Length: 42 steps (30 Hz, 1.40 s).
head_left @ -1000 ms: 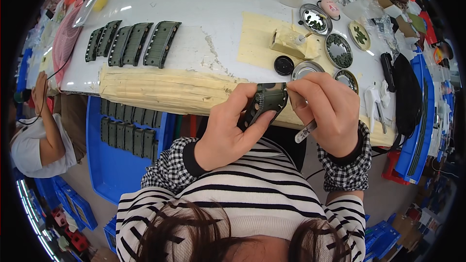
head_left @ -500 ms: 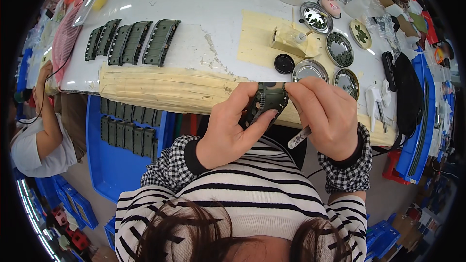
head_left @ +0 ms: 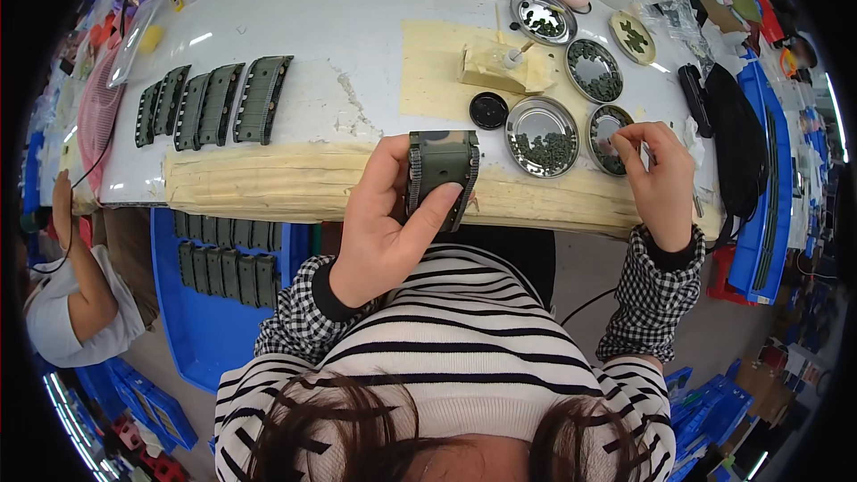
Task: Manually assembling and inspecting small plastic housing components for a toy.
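Note:
In my left hand [head_left: 393,223] is a green camouflage toy tank hull [head_left: 444,161] with dark ribbed tracks along both sides, tilted up at the table's front edge. Thumb and fingers grip it from both sides. My right hand [head_left: 661,174] is pinched over the front right metal dish [head_left: 596,116], which holds small dark green parts. A sliver of metal shows between its fingers, from tweezers that are mostly hidden. Just left of it lies a larger metal dish [head_left: 542,103] with many small green parts in it.
More part dishes [head_left: 571,80] stand behind, beside a taped block [head_left: 491,76] holding a small pot and a black round lid [head_left: 488,111]. Finished-looking green hulls [head_left: 262,103] lie at left. A blue bin [head_left: 205,339] holds more hulls below. Another person's arm [head_left: 80,250] is far left.
My right hand has left the hull and moved right to the small dish. The left hand, still gripping the hull, has shifted left in the picture. The whole view has also shifted somewhat.

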### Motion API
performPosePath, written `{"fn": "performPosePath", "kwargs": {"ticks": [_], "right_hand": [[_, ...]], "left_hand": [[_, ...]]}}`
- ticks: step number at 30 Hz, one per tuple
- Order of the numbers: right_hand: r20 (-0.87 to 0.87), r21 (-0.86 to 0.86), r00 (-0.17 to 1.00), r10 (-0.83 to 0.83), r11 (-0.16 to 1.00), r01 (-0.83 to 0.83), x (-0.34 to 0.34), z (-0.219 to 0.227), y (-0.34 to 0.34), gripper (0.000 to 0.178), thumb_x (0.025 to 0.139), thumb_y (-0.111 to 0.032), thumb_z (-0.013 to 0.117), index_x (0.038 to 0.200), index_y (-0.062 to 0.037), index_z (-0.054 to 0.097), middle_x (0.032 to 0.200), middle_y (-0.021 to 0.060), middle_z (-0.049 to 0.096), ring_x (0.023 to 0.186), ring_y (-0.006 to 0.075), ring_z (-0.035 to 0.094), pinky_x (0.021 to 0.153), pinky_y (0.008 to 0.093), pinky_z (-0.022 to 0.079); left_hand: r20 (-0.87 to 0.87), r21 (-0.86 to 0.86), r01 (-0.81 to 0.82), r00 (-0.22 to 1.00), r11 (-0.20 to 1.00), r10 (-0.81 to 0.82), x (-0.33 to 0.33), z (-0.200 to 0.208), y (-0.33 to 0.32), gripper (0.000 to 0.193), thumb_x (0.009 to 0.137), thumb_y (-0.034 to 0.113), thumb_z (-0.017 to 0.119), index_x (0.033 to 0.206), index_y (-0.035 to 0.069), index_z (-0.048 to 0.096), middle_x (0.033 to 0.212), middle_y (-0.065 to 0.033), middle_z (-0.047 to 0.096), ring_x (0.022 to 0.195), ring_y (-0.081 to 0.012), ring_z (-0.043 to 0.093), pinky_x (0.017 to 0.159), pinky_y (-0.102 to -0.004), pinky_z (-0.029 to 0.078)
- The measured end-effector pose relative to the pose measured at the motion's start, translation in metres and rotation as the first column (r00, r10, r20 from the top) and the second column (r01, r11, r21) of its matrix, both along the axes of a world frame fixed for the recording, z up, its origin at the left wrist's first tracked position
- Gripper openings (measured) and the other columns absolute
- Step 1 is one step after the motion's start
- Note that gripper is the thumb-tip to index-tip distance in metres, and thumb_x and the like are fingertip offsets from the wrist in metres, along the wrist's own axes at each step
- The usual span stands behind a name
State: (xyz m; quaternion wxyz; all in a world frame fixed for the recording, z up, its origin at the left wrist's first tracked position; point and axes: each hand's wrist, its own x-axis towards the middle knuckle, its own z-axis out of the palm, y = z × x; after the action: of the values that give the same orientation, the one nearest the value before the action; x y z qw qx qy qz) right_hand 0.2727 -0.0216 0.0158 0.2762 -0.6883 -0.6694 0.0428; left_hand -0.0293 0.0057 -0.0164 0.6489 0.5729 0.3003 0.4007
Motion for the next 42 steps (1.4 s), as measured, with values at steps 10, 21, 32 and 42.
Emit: {"fn": "performPosePath", "kwargs": {"ticks": [10, 21, 32, 42], "right_hand": [[0.054, -0.204, 0.998, 0.037, 0.979, -0.026, 0.01, -0.004, 0.009, 0.011, 0.081, -0.005, 0.066, 0.088, 0.0008, 0.06, 0.081, 0.0127, 0.061, 0.071, 0.03, 0.062, 0.063, 0.038, 0.047], [0.322, -0.105, 0.944, 0.075, 0.994, -0.043, 0.001, -0.002, 0.005, 0.02, 0.075, 0.007, 0.058, 0.092, -0.0025, 0.054, 0.09, 0.0135, 0.057, 0.07, 0.0364, 0.059, 0.061, 0.0405, 0.048], [-0.038, 0.291, 0.874, 0.485, 0.842, -0.454, -0.113, 0.013, 0.006, 0.024, 0.072, 0.001, 0.073, 0.093, -0.0027, 0.062, 0.083, 0.0097, 0.056, 0.061, 0.0248, 0.058, 0.051, 0.033, 0.047], [0.036, 0.287, 0.851, 0.524, 0.81, -0.511, -0.112, 0.01, 0.008, 0.025, 0.072, 0.001, 0.072, 0.095, -0.0013, 0.066, 0.08, 0.0075, 0.057, 0.058, 0.0198, 0.057, 0.049, 0.0304, 0.046]], "left_hand": [[0.028, -0.026, 0.012, 1.0, 1.0, -0.011, -0.004, -0.001, -0.002, 0.036, 0.098, 0.001, 0.05, 0.131, 0.0, 0.035, 0.119, -0.0205, 0.06, 0.101, -0.0214, 0.065, 0.089, -0.0342, 0.054], [0.149, -0.124, 0.042, 0.989, 0.991, -0.023, 0.001, 0.008, -0.003, 0.05, 0.102, 0.011, 0.046, 0.147, 0.006, 0.025, 0.126, -0.0175, 0.054, 0.1, -0.0182, 0.064, 0.09, -0.0354, 0.056], [0.385, -0.402, 0.282, 0.915, 0.871, -0.119, 0.017, 0.001, -0.005, 0.02, 0.104, 0.019, 0.048, 0.109, 0.002, 0.058, 0.1, -0.001, 0.062, 0.09, -0.0054, 0.056, 0.08, -0.0221, 0.046], [0.146, -0.201, 0.058, 0.989, 0.978, -0.028, 0.007, 0.001, 0.0, 0.014, 0.1, 0.014, 0.053, 0.098, 0.002, 0.061, 0.111, -0.0072, 0.063, 0.108, -0.0133, 0.056, 0.097, -0.0292, 0.042]]}}
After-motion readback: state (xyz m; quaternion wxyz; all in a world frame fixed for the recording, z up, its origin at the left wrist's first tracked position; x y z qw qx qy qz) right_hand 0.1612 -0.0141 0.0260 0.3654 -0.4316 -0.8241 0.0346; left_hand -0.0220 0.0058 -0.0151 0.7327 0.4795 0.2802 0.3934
